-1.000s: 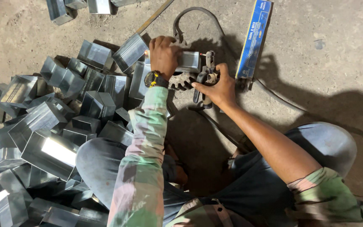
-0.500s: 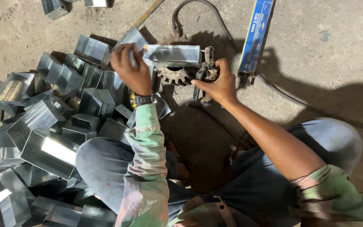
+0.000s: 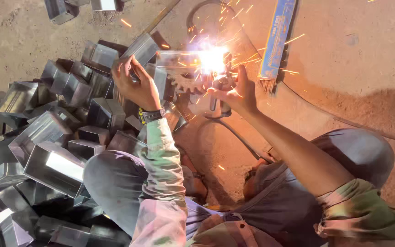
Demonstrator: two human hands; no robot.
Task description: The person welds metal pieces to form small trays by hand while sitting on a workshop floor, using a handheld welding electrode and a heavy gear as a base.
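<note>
The left hand (image 3: pixel 136 84) rests on the left end of a folded sheet-metal piece (image 3: pixel 177 61) that lies over a toothed gear wheel (image 3: pixel 186 83). The right hand (image 3: pixel 234 93) holds a welding electrode holder (image 3: pixel 219 93), its fingers curled round the handle. At the right end of the piece a bright white arc (image 3: pixel 213 59) throws orange sparks across the concrete floor (image 3: pixel 353 59). A cable (image 3: pixel 234 132) runs near from the holder. To the left lies a heap of metal boxes (image 3: pixel 56 137). A long blue box (image 3: pixel 276 39) lies just right of the arc.
</note>
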